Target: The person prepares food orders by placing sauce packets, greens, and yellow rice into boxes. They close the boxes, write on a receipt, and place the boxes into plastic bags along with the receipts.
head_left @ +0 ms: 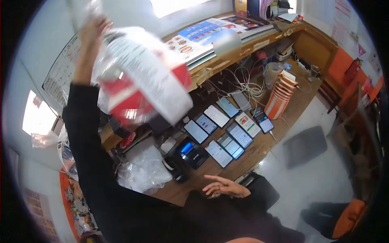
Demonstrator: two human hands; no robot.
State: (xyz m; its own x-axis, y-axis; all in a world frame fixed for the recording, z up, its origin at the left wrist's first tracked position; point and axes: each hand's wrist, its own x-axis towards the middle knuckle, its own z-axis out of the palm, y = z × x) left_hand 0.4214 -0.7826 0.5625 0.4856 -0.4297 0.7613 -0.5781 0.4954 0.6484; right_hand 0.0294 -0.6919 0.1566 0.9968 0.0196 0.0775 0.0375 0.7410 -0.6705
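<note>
High at the upper left, my left hand [95, 30] is closed on the gathered top of a clear plastic bag [95, 7]. Inside hangs something red and white [131, 95], blurred by motion, with a long printed paper slip [152, 73] on its near side. My right hand [226, 188] hovers near my body with its fingers apart, holding nothing. Beyond it, several phones [219, 153] lie in two rows on the wooden desk [259, 153], many with lit screens. A small black printer [190, 152] with a blue light sits left of the phones.
Crumpled clear plastic bags [142, 170] lie at the desk's left. White cables [247, 87] tangle behind the phones, beside a stack of orange-striped packets [280, 95]. A raised shelf with printed menus [202, 36] runs along the back. A dark stool [261, 192] stands by the desk's front edge.
</note>
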